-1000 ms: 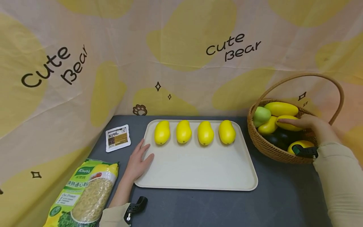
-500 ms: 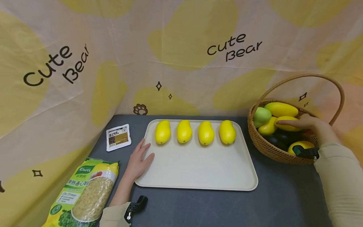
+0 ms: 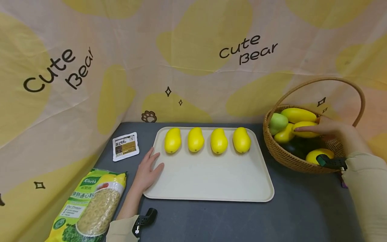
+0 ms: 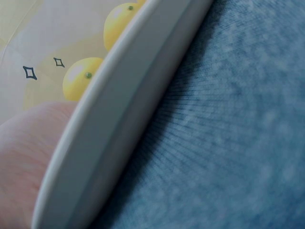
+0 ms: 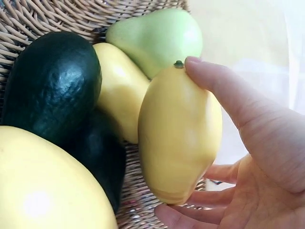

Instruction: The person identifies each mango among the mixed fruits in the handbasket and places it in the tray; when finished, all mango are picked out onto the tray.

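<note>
In the head view my left hand (image 3: 148,173) lies with fingers spread on the left rim of the cream tray (image 3: 208,178). Several yellow mangoes, including one mango (image 3: 172,141) at the left end, form a row along the tray's far side. My right hand (image 3: 337,131) reaches into a wicker basket (image 3: 281,158) at the right. It holds another mango (image 5: 178,133), with the thumb by the stem and the other fingers around the lower end. Beside that fruit lie a green pear (image 5: 157,38), a yellow mango (image 5: 119,86) and dark green avocados, one avocado (image 5: 55,90) foremost.
Over the basket arches a tall handle (image 3: 329,79). A yellow fruit (image 3: 319,156) sits at the basket's near side. Left of the tray are a white-edged sachet (image 3: 125,147) and a Knorr pasta bag (image 3: 93,205). A printed cloth (image 3: 193,50) hangs behind the grey table (image 3: 211,222).
My right wrist and forearm have shifted a little to the right, and the hand still holds the mango in the basket. My left hand has stayed on the tray rim.
</note>
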A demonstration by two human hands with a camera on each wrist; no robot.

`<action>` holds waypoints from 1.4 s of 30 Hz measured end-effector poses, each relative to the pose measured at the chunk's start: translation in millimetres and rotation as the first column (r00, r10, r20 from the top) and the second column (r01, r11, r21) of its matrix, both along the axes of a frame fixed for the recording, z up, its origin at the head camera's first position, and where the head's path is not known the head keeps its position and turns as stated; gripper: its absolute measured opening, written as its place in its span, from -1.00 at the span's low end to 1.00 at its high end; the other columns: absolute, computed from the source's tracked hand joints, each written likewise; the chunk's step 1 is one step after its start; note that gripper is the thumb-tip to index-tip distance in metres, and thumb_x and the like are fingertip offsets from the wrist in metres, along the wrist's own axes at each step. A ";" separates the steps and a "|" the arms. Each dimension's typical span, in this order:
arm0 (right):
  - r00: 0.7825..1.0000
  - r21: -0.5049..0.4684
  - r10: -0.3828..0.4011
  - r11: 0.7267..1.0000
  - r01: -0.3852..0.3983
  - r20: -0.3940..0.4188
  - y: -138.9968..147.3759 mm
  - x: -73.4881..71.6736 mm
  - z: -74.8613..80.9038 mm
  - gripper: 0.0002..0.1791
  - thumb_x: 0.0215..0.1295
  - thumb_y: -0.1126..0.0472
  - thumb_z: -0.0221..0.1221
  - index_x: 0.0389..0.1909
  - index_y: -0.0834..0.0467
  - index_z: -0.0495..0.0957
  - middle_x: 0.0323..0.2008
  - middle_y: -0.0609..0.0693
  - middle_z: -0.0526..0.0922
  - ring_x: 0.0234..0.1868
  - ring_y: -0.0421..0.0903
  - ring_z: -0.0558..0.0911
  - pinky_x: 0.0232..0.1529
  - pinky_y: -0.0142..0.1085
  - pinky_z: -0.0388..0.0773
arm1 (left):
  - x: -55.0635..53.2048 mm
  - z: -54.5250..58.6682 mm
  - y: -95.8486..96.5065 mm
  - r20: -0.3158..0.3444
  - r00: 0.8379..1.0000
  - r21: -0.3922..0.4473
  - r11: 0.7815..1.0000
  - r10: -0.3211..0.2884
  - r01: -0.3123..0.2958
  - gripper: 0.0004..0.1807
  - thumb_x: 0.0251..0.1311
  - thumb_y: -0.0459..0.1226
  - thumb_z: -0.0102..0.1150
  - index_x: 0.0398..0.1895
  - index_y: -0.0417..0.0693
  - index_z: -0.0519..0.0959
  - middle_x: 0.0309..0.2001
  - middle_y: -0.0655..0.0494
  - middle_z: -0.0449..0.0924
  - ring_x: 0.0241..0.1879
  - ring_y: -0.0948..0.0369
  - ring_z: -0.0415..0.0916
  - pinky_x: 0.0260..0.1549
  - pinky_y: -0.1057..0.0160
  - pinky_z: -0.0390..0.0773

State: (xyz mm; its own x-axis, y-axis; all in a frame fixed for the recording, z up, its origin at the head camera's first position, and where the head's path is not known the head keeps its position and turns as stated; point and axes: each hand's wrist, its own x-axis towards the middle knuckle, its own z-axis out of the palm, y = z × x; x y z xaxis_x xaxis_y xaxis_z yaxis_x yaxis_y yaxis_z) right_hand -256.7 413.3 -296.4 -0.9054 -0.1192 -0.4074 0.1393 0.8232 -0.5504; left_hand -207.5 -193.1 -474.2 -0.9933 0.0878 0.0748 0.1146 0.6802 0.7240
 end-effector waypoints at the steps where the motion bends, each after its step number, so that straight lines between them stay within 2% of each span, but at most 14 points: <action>1: 1.000 0.016 0.014 1.000 -0.014 0.001 -0.1 0.3 1.7 0.16 0.35 -0.27 0.02 0.38 0.58 -0.37 0.19 0.63 -0.01 0.06 0.35 0.32 -0.08 -0.01 0.54 | -0.3 0.0 0.3 0.001 1.000 -0.002 1.000 -0.001 0.001 -0.42 0.37 -0.15 0.09 0.40 -0.18 0.31 0.55 -0.08 -0.13 0.48 -0.15 -0.11 0.32 -0.30 -0.04; 4: 0.998 0.091 0.056 0.994 -0.053 -0.026 -0.4 2.3 6.0 0.24 0.35 -0.28 0.02 0.33 0.64 -0.49 0.23 0.75 -0.12 -0.10 0.24 0.43 -0.24 -0.17 0.55 | -0.7 0.6 0.8 0.001 1.000 -0.003 1.000 -0.002 0.002 -0.41 0.37 -0.15 0.08 0.40 -0.18 0.31 0.55 -0.08 -0.13 0.47 -0.16 -0.12 0.32 -0.30 -0.03; 6: 0.995 0.107 0.069 0.992 -0.062 -0.067 -1.1 4.0 7.0 0.23 0.34 -0.26 0.06 0.37 0.59 -0.48 0.25 0.73 -0.11 -0.37 0.10 0.47 -0.43 -0.25 0.51 | -0.7 1.1 0.9 0.000 1.000 -0.003 1.000 -0.003 0.003 -0.41 0.37 -0.15 0.08 0.40 -0.19 0.31 0.54 -0.09 -0.13 0.47 -0.16 -0.11 0.32 -0.30 -0.03; 7: 0.993 0.118 0.077 0.991 -0.066 -0.091 -2.3 5.2 7.8 0.22 0.34 -0.24 0.08 0.39 0.55 -0.47 0.26 0.72 -0.10 -0.37 0.09 0.44 -0.41 -0.23 0.47 | -0.6 1.2 1.1 0.000 1.000 -0.004 1.000 -0.003 0.003 -0.41 0.37 -0.15 0.08 0.40 -0.19 0.31 0.54 -0.09 -0.13 0.47 -0.17 -0.11 0.32 -0.30 -0.02; 10: 0.984 0.114 0.090 0.991 -0.074 -0.152 -6.3 10.9 9.6 0.20 0.33 -0.19 0.13 0.41 0.53 -0.44 0.28 0.73 -0.14 -0.15 0.34 0.45 -0.12 0.04 0.46 | -0.3 1.4 1.2 0.001 1.000 -0.001 1.000 -0.001 0.001 -0.41 0.37 -0.15 0.08 0.40 -0.20 0.31 0.54 -0.10 -0.13 0.47 -0.17 -0.12 0.32 -0.29 -0.02; 13: 0.972 0.144 0.103 0.987 -0.073 -0.214 -13.5 18.2 10.6 0.19 0.31 -0.19 0.15 0.37 0.63 -0.33 0.25 0.73 -0.03 0.17 0.50 0.19 0.08 0.27 0.22 | 0.6 1.4 1.1 0.006 1.000 0.000 1.000 0.004 -0.004 -0.41 0.37 -0.15 0.07 0.40 -0.19 0.31 0.54 -0.09 -0.13 0.47 -0.16 -0.12 0.33 -0.28 -0.01; 17: 0.952 0.185 0.096 0.982 -0.042 -0.292 -27.9 29.8 11.0 0.19 0.26 -0.20 0.20 0.34 0.68 -0.20 0.21 0.70 0.11 0.06 0.41 0.34 -0.02 0.17 0.33 | 2.3 2.2 0.5 0.002 1.000 0.002 1.000 0.007 -0.007 -0.41 0.38 -0.14 0.08 0.40 -0.20 0.30 0.54 -0.10 -0.13 0.47 -0.17 -0.12 0.33 -0.28 -0.01; 21: 0.934 0.176 0.082 0.984 -0.021 -0.349 -42.4 43.2 12.6 0.17 0.23 -0.19 0.25 0.37 0.62 -0.14 0.19 0.62 0.19 -0.02 0.33 0.39 -0.13 0.03 0.38 | 3.0 2.9 0.8 -0.006 1.000 0.006 1.000 0.007 -0.007 -0.41 0.38 -0.16 0.08 0.39 -0.22 0.31 0.54 -0.11 -0.12 0.47 -0.17 -0.12 0.33 -0.28 -0.01; 24: 0.910 0.154 0.081 0.988 -0.020 -0.406 -54.1 52.1 12.1 0.15 0.19 -0.16 0.30 0.39 0.57 -0.08 0.15 0.53 0.27 -0.04 0.29 0.42 -0.17 0.00 0.41 | 3.4 3.2 0.9 -0.008 1.000 0.008 1.000 0.009 -0.009 -0.41 0.38 -0.16 0.08 0.39 -0.22 0.31 0.54 -0.11 -0.12 0.47 -0.18 -0.12 0.32 -0.28 0.00; 30: 0.835 0.081 0.069 0.996 -0.030 -0.546 -83.7 69.7 9.4 0.12 0.03 -0.08 0.45 0.37 0.48 0.06 0.12 0.41 0.33 -0.06 0.25 0.43 -0.16 0.06 0.43 | 4.0 4.4 1.2 -0.001 1.000 0.014 1.000 0.012 -0.012 -0.41 0.38 -0.13 0.08 0.39 -0.20 0.31 0.54 -0.09 -0.11 0.47 -0.17 -0.11 0.32 -0.27 0.01; 33: 0.814 0.056 0.071 0.997 -0.047 -0.577 -99.5 78.0 7.4 0.17 -0.02 -0.07 0.48 0.39 0.47 0.03 0.16 0.41 0.30 -0.05 0.26 0.44 -0.12 0.13 0.44 | 4.1 4.6 0.8 0.010 1.000 0.022 1.000 0.011 -0.011 -0.41 0.38 -0.14 0.07 0.40 -0.20 0.31 0.54 -0.09 -0.11 0.47 -0.16 -0.11 0.32 -0.27 0.01; 36: 0.809 0.040 0.073 0.997 -0.061 -0.583 -114.6 86.0 5.8 0.25 -0.02 -0.07 0.48 0.44 0.47 -0.08 0.25 0.46 0.20 0.01 0.30 0.43 -0.06 0.19 0.46 | 4.3 4.8 0.5 0.020 1.000 0.024 1.000 0.016 -0.016 -0.42 0.38 -0.14 0.07 0.40 -0.19 0.31 0.54 -0.07 -0.11 0.48 -0.14 -0.12 0.33 -0.25 0.00; 39: 0.795 0.012 0.077 0.996 -0.088 -0.602 -129.1 91.4 1.7 0.24 -0.01 -0.05 0.48 0.46 0.41 -0.09 0.29 0.44 0.16 0.06 0.29 0.40 -0.08 0.18 0.52 | 4.6 6.0 0.4 0.023 1.000 0.024 1.000 0.018 -0.019 -0.41 0.39 -0.13 0.07 0.41 -0.18 0.30 0.54 -0.06 -0.11 0.48 -0.13 -0.12 0.34 -0.24 0.00; 42: 0.765 -0.016 0.085 0.992 -0.123 -0.639 -145.4 95.5 -4.8 0.22 -0.02 -0.03 0.50 0.47 0.36 -0.06 0.30 0.40 0.18 0.11 0.29 0.40 -0.07 0.19 0.52 | 4.8 7.2 0.1 0.024 0.999 0.030 0.999 0.022 -0.023 -0.40 0.39 -0.12 0.06 0.41 -0.17 0.30 0.55 -0.05 -0.11 0.48 -0.12 -0.12 0.34 -0.24 0.01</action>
State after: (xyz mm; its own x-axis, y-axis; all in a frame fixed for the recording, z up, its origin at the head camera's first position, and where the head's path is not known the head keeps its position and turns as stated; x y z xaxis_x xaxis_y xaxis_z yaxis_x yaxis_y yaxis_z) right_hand -161.1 267.9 -301.3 -0.9355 -0.2321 0.2666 -0.3429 0.7787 -0.5254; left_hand -202.7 -193.0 -467.0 -0.9966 0.0633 0.0536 0.0820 0.6602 0.7466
